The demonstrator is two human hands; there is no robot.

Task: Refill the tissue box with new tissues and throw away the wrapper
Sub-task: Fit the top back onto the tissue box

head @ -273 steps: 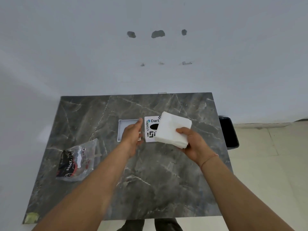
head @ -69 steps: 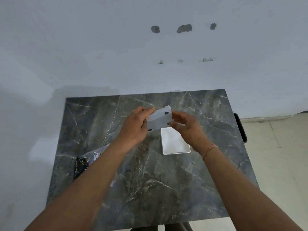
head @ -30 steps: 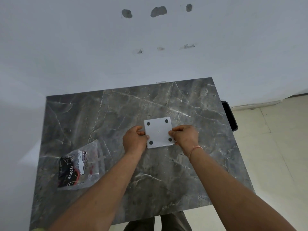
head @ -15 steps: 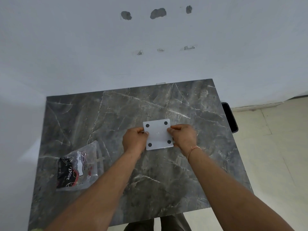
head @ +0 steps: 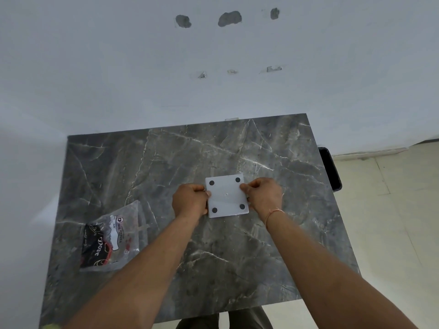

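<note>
I see the tissue box (head: 226, 196) bottom-up mid-table (head: 166, 162), left hand (head: 190, 200) and right hand (head: 263, 194) clasping its sides, wrapper (head: 110, 238) near the left edge

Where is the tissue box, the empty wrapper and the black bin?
tissue box (head: 226, 195): head view, middle of its white underside.
wrapper (head: 110, 238): head view, its printed label.
black bin (head: 330, 168): head view, the rim showing past the table edge.

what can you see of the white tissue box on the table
The tissue box lies upside down near the middle of the grey marble table: a flat, square white base, plastic-looking, with a round black pad at each corner. The left hand pinches its left edge, the right hand its right edge.
</note>
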